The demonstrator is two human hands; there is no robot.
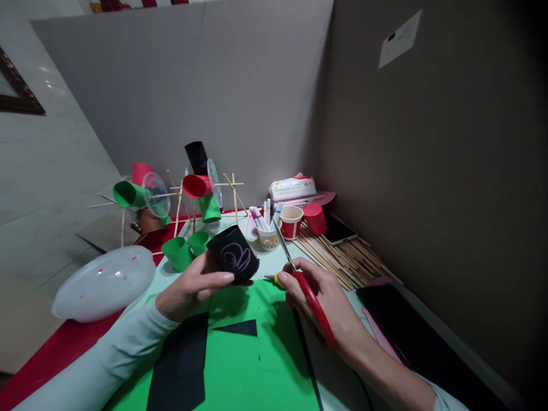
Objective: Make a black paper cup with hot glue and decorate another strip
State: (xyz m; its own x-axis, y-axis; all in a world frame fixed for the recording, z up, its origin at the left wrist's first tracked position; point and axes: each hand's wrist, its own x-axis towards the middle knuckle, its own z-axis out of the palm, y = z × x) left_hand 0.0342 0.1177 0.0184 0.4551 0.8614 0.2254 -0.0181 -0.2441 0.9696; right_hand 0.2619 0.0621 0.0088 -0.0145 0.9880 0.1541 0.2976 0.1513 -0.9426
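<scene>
The left hand pinches the black cup; the right hand grips the red scissors. Steady the cup lightly, blades clear.

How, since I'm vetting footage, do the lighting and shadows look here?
Head view: uneven light, the grey panel on the right darkening to near black at the upper right corner; head view: soft shadows on the green sheet near the left hand and right hand; head view: small glints on the pale wall at left.
</scene>
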